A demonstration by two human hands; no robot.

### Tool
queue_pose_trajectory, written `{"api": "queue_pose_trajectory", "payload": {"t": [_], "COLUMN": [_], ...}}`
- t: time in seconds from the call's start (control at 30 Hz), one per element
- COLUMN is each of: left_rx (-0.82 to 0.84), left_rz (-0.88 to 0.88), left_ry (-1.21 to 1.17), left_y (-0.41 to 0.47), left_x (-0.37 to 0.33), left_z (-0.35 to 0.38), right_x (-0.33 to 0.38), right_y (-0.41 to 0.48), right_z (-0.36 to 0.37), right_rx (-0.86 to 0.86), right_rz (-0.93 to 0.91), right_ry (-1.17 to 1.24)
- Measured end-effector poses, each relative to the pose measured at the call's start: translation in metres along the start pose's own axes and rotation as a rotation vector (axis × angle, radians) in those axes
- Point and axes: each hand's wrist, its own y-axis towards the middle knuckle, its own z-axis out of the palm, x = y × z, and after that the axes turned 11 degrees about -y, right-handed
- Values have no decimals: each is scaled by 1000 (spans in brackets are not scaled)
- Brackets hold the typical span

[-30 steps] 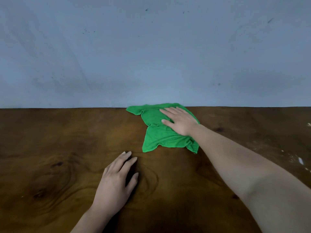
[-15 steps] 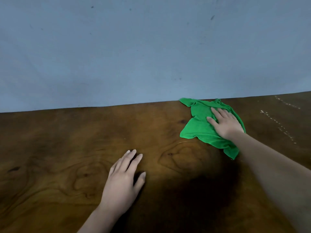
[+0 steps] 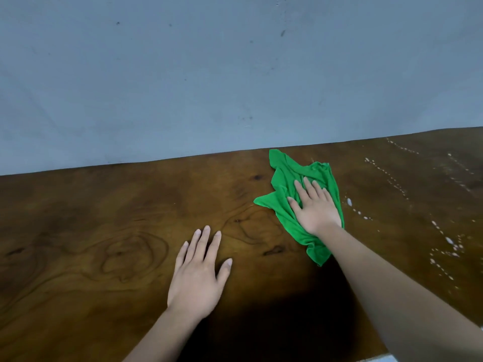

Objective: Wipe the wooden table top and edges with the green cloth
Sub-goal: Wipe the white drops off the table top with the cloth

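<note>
- One view only, head camera, looking down over both arms onto the worktop.
- Right hand: palm down, fingers straight and slightly spread, pressed flat on the green cloth. No pinch or curl around the fabric; flat contact only.
- Green cloth: crumpled, lying on the worktop under the right hand. One lobe runs out ahead of the fingertips to the far edge by the wall; another sticks out to the thumb side; a tail trails back beside the wrist along the forearm.
- Left hand: palm down on bare wood, fingers extended and a little apart, thumb out to the side, holding nothing. Sits nearer the body than the right hand, well apart from the cloth.
- Worktop: dark brown wood, visible grain rings and knots around the left hand.
- White specks: scattered in dotted trails on the wood beyond the little-finger side of the right hand; nearest ones just beside the cloth edge. Cannot tell what they are.
- Dark shadow on the wood between the two forearms.
- Wall: plain blue-grey, a few small dark marks.
</note>
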Motion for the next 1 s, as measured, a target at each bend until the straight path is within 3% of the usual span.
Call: {"api": "queue_pose_trajectory", "payload": {"t": [0.5,0.77,1.0], "left_rx": [-17,-46,-150], "left_rz": [47,-11,-56], "left_ry": [41,16,-67], "left_y": [-62,-60,-41], "left_x": [-28,-38,-120], "left_z": [16,15,29], "right_x": [66,48,-65], "right_y": [-223,-222,-176], "right_z": [17,18,21], "right_rx": [-5,-9,29], "right_rz": [-168,-260,-350], "right_ry": [50,113,115]}}
